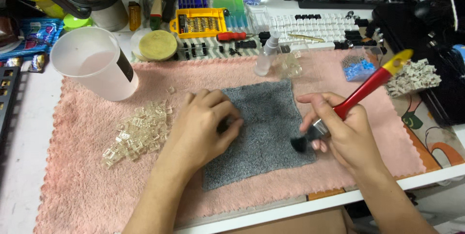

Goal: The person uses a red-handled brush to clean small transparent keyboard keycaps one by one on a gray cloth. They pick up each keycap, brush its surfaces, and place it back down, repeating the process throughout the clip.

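My left hand [203,127] rests on the left part of a grey cloth [264,127], its fingertips pinched on a small dark piece [224,126] that is mostly hidden. My right hand [339,130] grips a paintbrush with a red and yellow handle [373,84]; its black bristles [299,144] touch the cloth's right side. A heap of several small clear plastic pieces [138,132] lies left of my left hand on a pink towel [92,176].
A white plastic cup [92,62] stands at the back left. A small clear spray bottle [266,54], a white keyboard [315,28], a yellow tool case [201,21], a round yellow sponge [157,45] and a box of blue parts [358,69] sit behind the towel.
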